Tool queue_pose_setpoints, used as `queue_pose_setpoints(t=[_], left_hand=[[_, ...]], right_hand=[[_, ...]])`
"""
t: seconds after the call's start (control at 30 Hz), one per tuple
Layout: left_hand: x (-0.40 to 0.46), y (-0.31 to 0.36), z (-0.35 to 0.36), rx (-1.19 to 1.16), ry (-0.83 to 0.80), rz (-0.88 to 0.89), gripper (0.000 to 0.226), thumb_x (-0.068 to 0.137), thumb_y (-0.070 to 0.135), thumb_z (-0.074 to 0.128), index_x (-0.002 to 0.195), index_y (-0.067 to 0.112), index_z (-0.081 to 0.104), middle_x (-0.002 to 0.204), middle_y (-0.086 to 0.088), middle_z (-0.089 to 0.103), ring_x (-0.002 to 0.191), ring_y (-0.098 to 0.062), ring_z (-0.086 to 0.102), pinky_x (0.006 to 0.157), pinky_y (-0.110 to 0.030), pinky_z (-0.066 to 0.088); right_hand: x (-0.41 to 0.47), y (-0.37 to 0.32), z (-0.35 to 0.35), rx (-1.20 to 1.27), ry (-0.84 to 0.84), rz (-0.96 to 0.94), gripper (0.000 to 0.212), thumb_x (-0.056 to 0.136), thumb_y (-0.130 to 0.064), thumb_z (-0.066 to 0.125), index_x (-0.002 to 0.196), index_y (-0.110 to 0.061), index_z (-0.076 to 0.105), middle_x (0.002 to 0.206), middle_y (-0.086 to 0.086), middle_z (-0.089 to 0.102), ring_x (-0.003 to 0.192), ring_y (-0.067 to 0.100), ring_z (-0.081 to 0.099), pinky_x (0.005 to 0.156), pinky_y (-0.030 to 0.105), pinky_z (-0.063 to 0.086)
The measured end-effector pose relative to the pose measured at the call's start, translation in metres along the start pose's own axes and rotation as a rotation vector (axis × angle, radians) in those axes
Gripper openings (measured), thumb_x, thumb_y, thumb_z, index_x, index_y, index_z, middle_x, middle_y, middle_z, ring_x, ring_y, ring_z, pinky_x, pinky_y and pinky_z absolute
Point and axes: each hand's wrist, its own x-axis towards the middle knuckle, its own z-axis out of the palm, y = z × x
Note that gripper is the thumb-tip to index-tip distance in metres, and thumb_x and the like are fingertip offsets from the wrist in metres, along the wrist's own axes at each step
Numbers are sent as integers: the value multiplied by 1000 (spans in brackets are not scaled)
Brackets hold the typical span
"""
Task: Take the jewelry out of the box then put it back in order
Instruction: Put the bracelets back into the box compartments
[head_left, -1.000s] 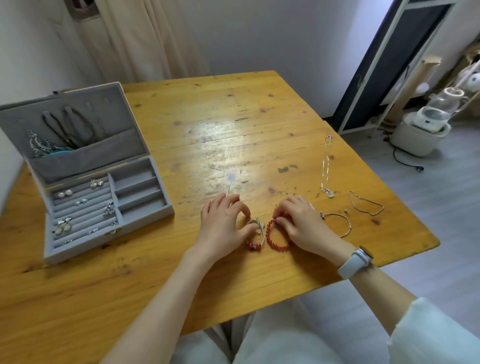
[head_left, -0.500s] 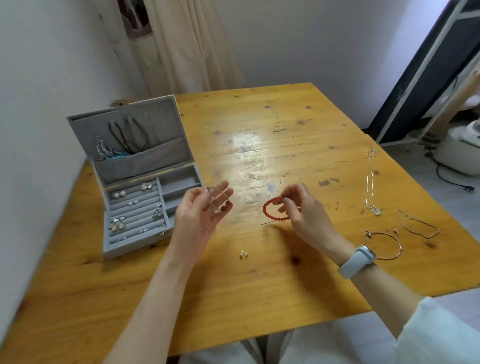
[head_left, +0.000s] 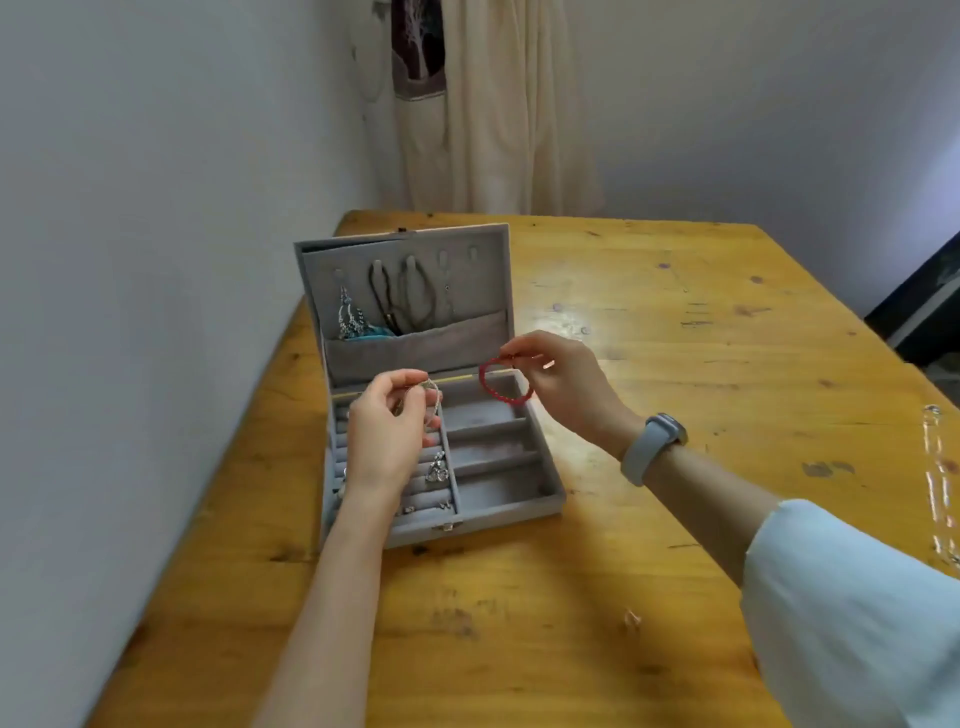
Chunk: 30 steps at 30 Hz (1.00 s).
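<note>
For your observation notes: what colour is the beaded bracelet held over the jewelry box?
Red; the beaded bracelet shows best in the head view, pinched by the right hand.

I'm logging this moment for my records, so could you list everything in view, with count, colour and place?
Jewelry box: one, grey, open, table's left side.
Red bead bracelet: one, hanging over the box's back right compartment.
Silver bracelet: one, above the ring rolls.
Necklaces: several, dark and silver, hung in the lid.
Earrings: a few, silver, in the ring rolls.
Chain: one, silver, table's right edge.
Table: one, yellow wood.
Curtain: cream, behind.
Watch: one, grey, right wrist.
Left hand: holds the silver bracelet.
Right hand: pinches the red bead bracelet.
</note>
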Motion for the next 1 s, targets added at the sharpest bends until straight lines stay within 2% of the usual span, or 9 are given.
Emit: queue_pose_setpoints(t=[0.1,0.23,0.3,0.43,0.57,0.7,0.83,0.93,1.0], left_hand=[[20,-4,-2,44,13,9,17,91,3,48,94,16,58,79,2,64,61,-9,58,46,-14,45],[30,-8,-4,47,2,28,18,90,1,50,93,14,61,77,1,64,53,-1,58,46,-14,46],[31,-12,-3,71,-13,37,18,89,2,51,93,15,63,79,0,64,58,-3,59,49,-13,48],[26,-26,0,111,-54,-4,21,90,3,51,100,13,67,85,-3,65,61,-4,60,53,-14,50],[21,-27,2,125,-108,-17,31,91,-1,46,116,12,60,97,-5,65,73,-7,61,56,-11,50],[18,-16,4,94,-87,59,32,87,3,56,116,17,53,81,5,66,72,-6,65,59,-17,53],[13,-13,6,124,-81,80,32,84,9,62,109,23,50,76,7,68,74,-3,65,71,-24,53],[15,-12,6,136,-115,83,28,82,8,65,103,24,54,81,7,68,78,-3,65,71,-21,53],[19,-13,6,175,-115,101,21,79,8,68,94,21,60,86,5,67,82,-9,64,70,-22,54]], right_hand=[[11,0,24,8,-96,75,21,85,3,51,96,-6,66,93,9,66,80,14,55,69,16,44],[8,11,34,-383,-176,-113,26,88,-1,46,105,-5,64,102,13,64,93,26,55,79,28,40],[8,16,37,-585,-147,-237,25,87,-7,48,103,-11,66,99,9,66,95,29,50,78,34,36],[6,24,36,-668,-141,-239,22,88,-17,50,98,-16,70,99,8,58,98,30,44,78,37,32],[3,21,29,-443,-34,-181,18,87,-16,54,95,-15,70,90,6,60,91,25,47,75,33,34],[2,-2,26,-20,-179,44,15,88,-21,56,94,-17,69,87,4,64,82,12,50,72,19,38],[3,-9,26,42,-269,110,10,84,-22,61,85,-15,67,75,1,62,62,4,47,63,22,41],[4,-6,26,38,-246,136,6,82,-20,62,79,-15,65,72,4,61,63,9,49,64,33,45],[6,-3,23,55,-176,154,6,82,-18,61,78,-14,64,74,8,61,64,11,51,60,29,47]])
